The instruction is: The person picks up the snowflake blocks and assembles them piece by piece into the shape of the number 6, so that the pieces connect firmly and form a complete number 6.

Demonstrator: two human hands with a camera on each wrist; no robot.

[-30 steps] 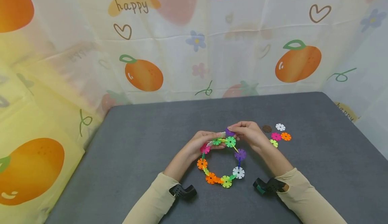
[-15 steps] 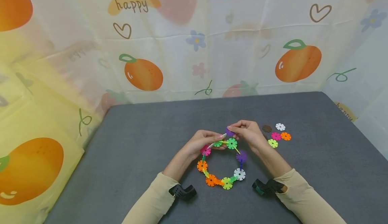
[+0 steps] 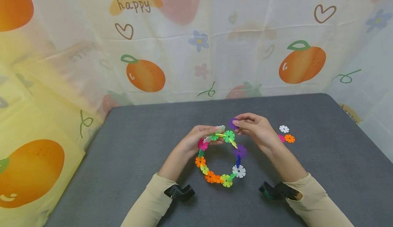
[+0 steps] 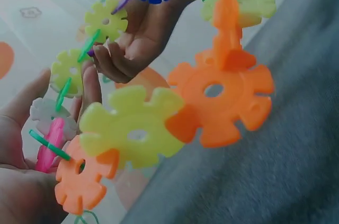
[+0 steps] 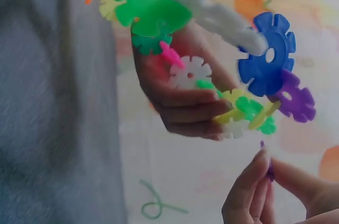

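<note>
- We observe one ring of discs [image 3: 226, 180], our landmark, between the two forearms over one grey table [image 3: 147, 145]; we cannot tell whether its near edge touches the tabletop.
- In the head view we count eight discs of the ring turned broadly toward us: two green, two orange, and one each of purple, white, pink and yellow-green.
- Between these we count eight discs seen more nearly edge-on: three yellow, two green, one blue, one orange, one white.
- We see one further white disc [image 3: 221, 128] at the ring's far edge.
- One left hand [image 3: 199, 137] grips the ring's far left part, thumb above and fingers below, its thumb tip at the further white disc.
- One right hand [image 3: 255, 127], just beyond the ring's far right edge, pinches one purple disc [image 3: 232, 124] between thumb and fingers; we note a gap between this disc and the ring.
- To the ring's right lie three loose discs [image 3: 289, 138]: one white, one orange, one pink, the last partly hidden by the forearm.
- Nearer us than the ring are two beige sleeves [image 3: 317, 197] and two black wrist devices [image 3: 179, 192].
- Beyond the ring hangs a printed cloth [image 3: 178, 63].
</note>
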